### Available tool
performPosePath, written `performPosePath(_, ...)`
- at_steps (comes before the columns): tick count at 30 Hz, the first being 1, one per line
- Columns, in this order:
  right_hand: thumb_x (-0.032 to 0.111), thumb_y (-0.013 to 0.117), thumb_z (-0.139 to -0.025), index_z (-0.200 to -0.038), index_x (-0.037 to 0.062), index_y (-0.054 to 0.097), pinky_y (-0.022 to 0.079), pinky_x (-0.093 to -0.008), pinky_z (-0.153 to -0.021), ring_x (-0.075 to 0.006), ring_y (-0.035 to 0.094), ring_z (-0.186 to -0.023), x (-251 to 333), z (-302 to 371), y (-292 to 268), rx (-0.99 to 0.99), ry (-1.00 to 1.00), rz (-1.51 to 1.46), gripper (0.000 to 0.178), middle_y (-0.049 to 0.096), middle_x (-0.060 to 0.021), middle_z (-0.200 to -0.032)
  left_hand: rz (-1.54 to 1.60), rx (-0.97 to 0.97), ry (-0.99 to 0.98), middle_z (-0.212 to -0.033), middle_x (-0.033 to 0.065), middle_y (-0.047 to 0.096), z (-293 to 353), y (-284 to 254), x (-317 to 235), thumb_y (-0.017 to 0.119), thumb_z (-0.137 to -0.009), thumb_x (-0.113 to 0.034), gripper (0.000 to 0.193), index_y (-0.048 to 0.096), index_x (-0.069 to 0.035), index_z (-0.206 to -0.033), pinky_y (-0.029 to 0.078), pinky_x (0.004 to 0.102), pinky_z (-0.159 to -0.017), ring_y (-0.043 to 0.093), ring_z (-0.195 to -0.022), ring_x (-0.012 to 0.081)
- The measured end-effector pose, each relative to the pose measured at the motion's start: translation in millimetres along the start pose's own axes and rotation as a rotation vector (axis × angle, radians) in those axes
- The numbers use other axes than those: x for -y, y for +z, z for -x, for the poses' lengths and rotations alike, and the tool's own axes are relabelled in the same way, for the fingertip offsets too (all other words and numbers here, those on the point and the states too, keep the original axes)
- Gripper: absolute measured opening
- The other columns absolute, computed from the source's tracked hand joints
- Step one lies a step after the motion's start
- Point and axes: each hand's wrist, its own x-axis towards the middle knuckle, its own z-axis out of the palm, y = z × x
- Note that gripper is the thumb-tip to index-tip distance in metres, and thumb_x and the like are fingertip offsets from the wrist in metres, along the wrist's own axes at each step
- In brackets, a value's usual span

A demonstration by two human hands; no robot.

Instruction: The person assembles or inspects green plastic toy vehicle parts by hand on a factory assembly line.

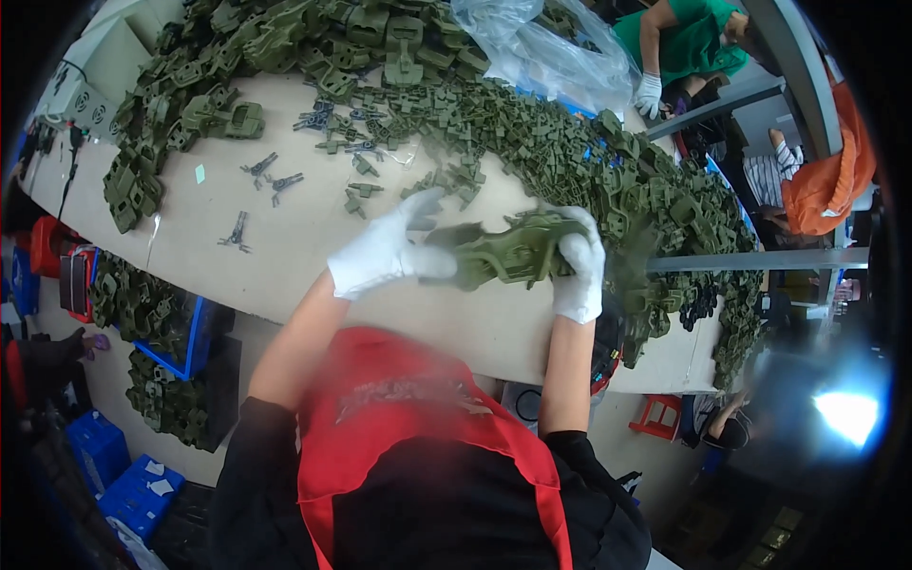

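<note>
My right hand [581,264], in a white glove, grips the right end of an olive-green moulded plastic part [518,252] above the table. The part has an open frame with ribs and slots, and its left end is smeared by motion. My left hand [385,255], also gloved in white, is at that left end with fingers spread and thumb apart. Whether its thumb touches the part is hard to make out. Beyond my hands lie small green plastic pieces [363,190]. Several grey-blue clip-like pieces [285,182] rest on the table further left.
Heaped green parts [399,47] line the far side of the pale table [313,271], and small pieces [532,142] continue rightward. A clear plastic bag [551,47] lies at the back. Metal bars [750,260] stand at right. Co-workers are beyond; blue crates [142,494] sit lower left.
</note>
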Motion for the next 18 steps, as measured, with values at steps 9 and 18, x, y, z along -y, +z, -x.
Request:
performPosePath(9, 0.026, 0.089, -0.056, -0.129, 0.0071, 0.045, 0.047, -0.0396, -0.097, -0.0248, 0.058, -0.111, -26.7, 11.3, -18.2, 0.174, -0.104, -0.025, 0.087, 0.057, -0.0115, -0.122, -0.582, -0.35, 0.305, -0.121, 0.0156, 0.056, 20.1, 32.1, -20.2, 0.086, -0.059, -0.017, 0.074, 0.058, -0.011, -0.127, 0.048, 0.0338, -0.094, 0.057, -0.111, 0.0277)
performPosePath(18, 0.006, 0.076, -0.075, -0.126, 0.0038, 0.047, 0.054, -0.0311, -0.079, -0.0179, 0.064, -0.093, -70.3, 4.1, -43.9, -0.016, 0.43, 0.068, 0.059, 0.062, -0.0113, -0.112, -0.253, -0.3, -0.054, -0.119, 0.018, 0.059, -13.9, 13.0, 74.4, 0.087, -0.062, -0.023, 0.082, 0.049, -0.002, -0.131, 0.049, 0.0369, -0.091, 0.062, -0.104, 0.0278)
